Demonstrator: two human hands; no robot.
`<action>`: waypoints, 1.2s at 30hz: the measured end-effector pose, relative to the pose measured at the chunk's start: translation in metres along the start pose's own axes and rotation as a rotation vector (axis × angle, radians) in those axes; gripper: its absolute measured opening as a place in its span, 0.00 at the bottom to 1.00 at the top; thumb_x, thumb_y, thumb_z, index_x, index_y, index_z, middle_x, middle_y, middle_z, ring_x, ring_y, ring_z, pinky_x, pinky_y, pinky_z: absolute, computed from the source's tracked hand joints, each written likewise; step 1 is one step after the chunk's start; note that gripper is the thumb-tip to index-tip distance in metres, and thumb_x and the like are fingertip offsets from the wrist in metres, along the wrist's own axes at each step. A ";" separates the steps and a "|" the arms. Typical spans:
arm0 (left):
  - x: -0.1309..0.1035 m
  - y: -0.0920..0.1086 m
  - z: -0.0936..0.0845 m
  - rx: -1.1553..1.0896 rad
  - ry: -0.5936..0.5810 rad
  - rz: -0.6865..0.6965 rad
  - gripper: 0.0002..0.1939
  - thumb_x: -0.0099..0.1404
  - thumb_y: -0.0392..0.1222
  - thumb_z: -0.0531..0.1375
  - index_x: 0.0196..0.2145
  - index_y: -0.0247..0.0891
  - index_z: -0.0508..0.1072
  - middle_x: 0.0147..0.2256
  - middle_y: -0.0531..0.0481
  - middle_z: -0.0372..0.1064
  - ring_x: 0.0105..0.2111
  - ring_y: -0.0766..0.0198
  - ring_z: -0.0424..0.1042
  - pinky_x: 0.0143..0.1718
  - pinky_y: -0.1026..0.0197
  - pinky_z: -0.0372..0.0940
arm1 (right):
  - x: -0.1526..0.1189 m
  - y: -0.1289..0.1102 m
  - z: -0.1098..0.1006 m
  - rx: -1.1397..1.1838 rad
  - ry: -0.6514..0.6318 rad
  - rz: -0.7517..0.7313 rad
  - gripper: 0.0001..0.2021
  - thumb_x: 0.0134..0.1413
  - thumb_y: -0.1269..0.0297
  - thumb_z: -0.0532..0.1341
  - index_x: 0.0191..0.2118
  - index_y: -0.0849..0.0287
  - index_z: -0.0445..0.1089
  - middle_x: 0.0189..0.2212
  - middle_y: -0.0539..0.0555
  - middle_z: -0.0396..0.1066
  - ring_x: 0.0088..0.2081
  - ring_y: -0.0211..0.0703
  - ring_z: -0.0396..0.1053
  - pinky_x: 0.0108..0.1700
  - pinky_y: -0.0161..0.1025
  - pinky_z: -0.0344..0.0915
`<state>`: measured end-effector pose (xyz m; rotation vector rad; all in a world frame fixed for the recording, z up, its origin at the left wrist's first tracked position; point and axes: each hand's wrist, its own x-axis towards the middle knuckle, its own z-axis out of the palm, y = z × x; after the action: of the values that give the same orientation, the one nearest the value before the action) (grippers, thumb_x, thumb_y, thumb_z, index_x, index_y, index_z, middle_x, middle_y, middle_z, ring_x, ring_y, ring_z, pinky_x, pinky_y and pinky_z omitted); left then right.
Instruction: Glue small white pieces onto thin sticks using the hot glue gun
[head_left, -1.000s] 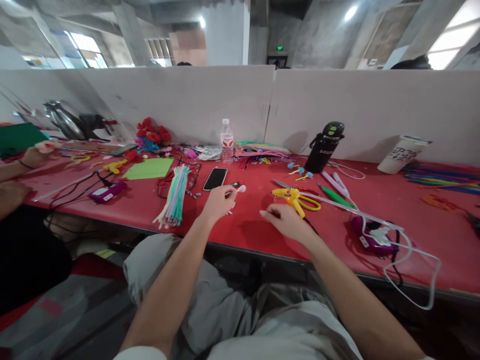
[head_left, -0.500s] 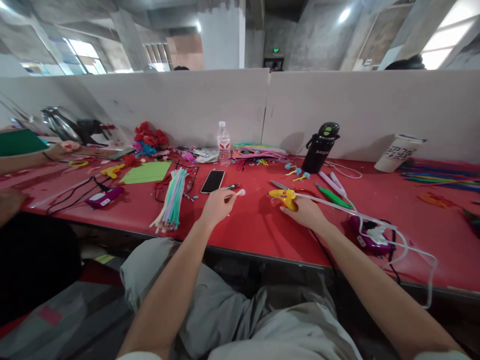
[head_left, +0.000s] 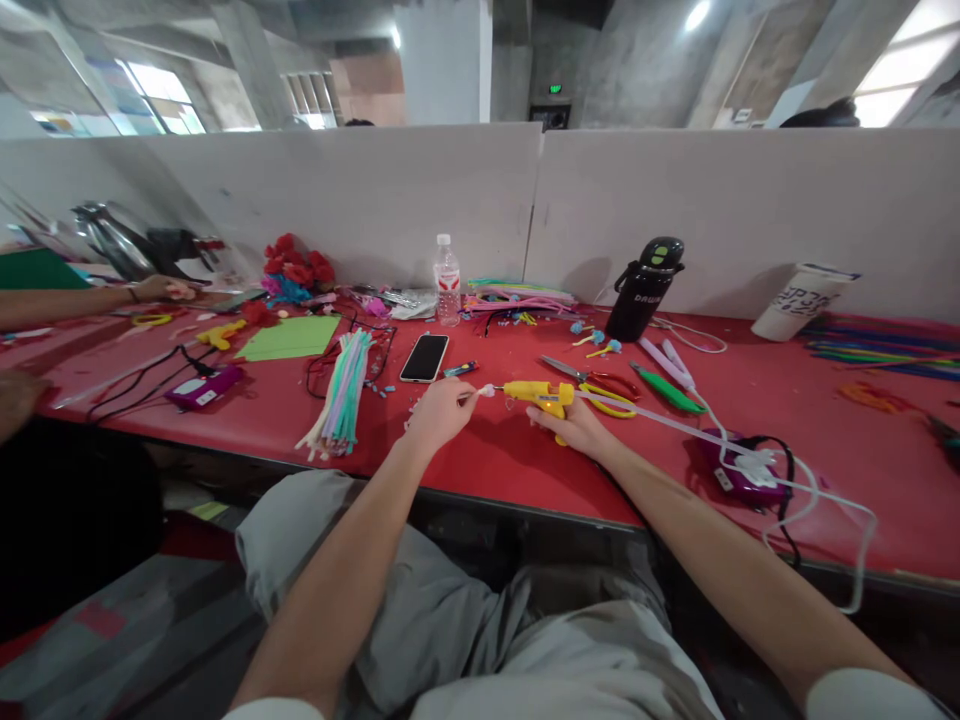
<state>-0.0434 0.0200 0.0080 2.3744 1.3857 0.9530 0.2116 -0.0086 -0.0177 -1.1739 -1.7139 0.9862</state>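
My right hand (head_left: 574, 425) is wrapped round the grip of a yellow glue gun (head_left: 536, 392), with a long clear glue stick (head_left: 645, 412) trailing from its back. The nozzle points left and meets a small pale pink-white piece (head_left: 487, 391). That piece is pinched in the fingertips of my left hand (head_left: 442, 408); its exact kind is too small to tell. Beyond my left hand lie a phone (head_left: 424, 358) and a utility knife (head_left: 460, 369). Pliers (head_left: 562, 367) and yellow-handled scissors (head_left: 611, 403) lie just past the glue gun.
A bundle of pastel pipe cleaners (head_left: 345, 390) lies at left, near green paper (head_left: 292, 338). A water bottle (head_left: 448, 285), black flask (head_left: 643, 290) and white cup (head_left: 799, 303) stand toward the partition. Purple power boxes (head_left: 204, 388) have loose cords. A co-worker's hand (head_left: 165, 289) is far left.
The glue gun has moved left with my right hand, bringing its nozzle to the small piece in my left hand. The scissors now show more fully. The co-worker's arm has shifted right.
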 end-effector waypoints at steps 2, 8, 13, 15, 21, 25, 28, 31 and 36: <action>0.000 0.001 0.000 -0.012 0.002 -0.004 0.10 0.66 0.42 0.59 0.32 0.39 0.78 0.30 0.46 0.72 0.32 0.60 0.71 0.36 0.60 0.64 | 0.000 -0.001 0.001 -0.014 -0.003 0.013 0.17 0.53 0.47 0.63 0.32 0.57 0.73 0.23 0.51 0.71 0.22 0.38 0.65 0.25 0.37 0.64; 0.000 0.003 0.001 -0.029 0.003 0.000 0.10 0.66 0.41 0.58 0.30 0.38 0.78 0.31 0.45 0.73 0.33 0.60 0.72 0.36 0.61 0.64 | 0.002 -0.001 0.002 -0.030 -0.017 -0.046 0.15 0.54 0.49 0.62 0.34 0.56 0.73 0.22 0.50 0.70 0.24 0.40 0.66 0.28 0.40 0.67; 0.000 0.005 0.000 -0.021 -0.004 0.004 0.09 0.66 0.40 0.58 0.31 0.39 0.78 0.32 0.45 0.74 0.33 0.60 0.72 0.36 0.60 0.65 | 0.001 -0.003 0.002 -0.034 -0.028 -0.023 0.15 0.55 0.48 0.62 0.34 0.56 0.73 0.21 0.50 0.69 0.23 0.39 0.64 0.26 0.39 0.65; 0.000 0.006 0.000 -0.019 -0.007 -0.001 0.09 0.66 0.41 0.58 0.32 0.39 0.78 0.33 0.45 0.74 0.33 0.60 0.72 0.36 0.60 0.65 | 0.001 -0.003 0.002 -0.035 -0.030 -0.029 0.15 0.55 0.49 0.62 0.34 0.57 0.72 0.21 0.50 0.68 0.23 0.39 0.64 0.26 0.39 0.64; 0.000 0.008 -0.001 0.007 -0.043 -0.021 0.10 0.66 0.42 0.57 0.34 0.39 0.78 0.34 0.45 0.75 0.35 0.59 0.73 0.37 0.60 0.66 | 0.002 0.000 0.002 -0.036 -0.048 -0.040 0.15 0.56 0.49 0.62 0.35 0.58 0.72 0.21 0.48 0.66 0.22 0.37 0.61 0.25 0.36 0.61; 0.001 0.008 -0.002 0.008 -0.062 -0.033 0.10 0.66 0.42 0.57 0.34 0.39 0.78 0.35 0.45 0.76 0.36 0.59 0.74 0.38 0.60 0.67 | 0.001 -0.001 0.000 -0.045 -0.066 -0.041 0.16 0.56 0.48 0.61 0.36 0.58 0.72 0.20 0.48 0.64 0.22 0.36 0.58 0.23 0.34 0.57; 0.001 0.006 -0.001 -0.003 -0.059 -0.027 0.10 0.66 0.42 0.57 0.35 0.39 0.78 0.35 0.44 0.76 0.36 0.59 0.74 0.39 0.60 0.67 | 0.001 -0.002 0.000 -0.049 -0.068 -0.043 0.16 0.56 0.48 0.61 0.36 0.57 0.72 0.20 0.48 0.63 0.22 0.36 0.58 0.23 0.35 0.57; 0.000 0.005 -0.001 -0.013 -0.050 -0.021 0.11 0.66 0.42 0.57 0.35 0.39 0.78 0.35 0.45 0.76 0.36 0.59 0.74 0.38 0.60 0.67 | 0.001 -0.002 0.000 -0.053 -0.070 -0.057 0.16 0.56 0.49 0.61 0.36 0.57 0.72 0.21 0.48 0.63 0.22 0.36 0.58 0.24 0.35 0.57; 0.000 0.005 0.000 -0.048 -0.029 -0.039 0.11 0.66 0.43 0.57 0.34 0.39 0.79 0.35 0.44 0.76 0.36 0.58 0.74 0.38 0.59 0.68 | 0.001 -0.004 0.000 -0.064 -0.067 -0.026 0.16 0.56 0.49 0.61 0.37 0.58 0.72 0.21 0.47 0.63 0.22 0.36 0.57 0.25 0.35 0.58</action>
<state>-0.0404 0.0169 0.0107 2.3086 1.3778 0.9272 0.2105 -0.0088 -0.0138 -1.1679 -1.8209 0.9712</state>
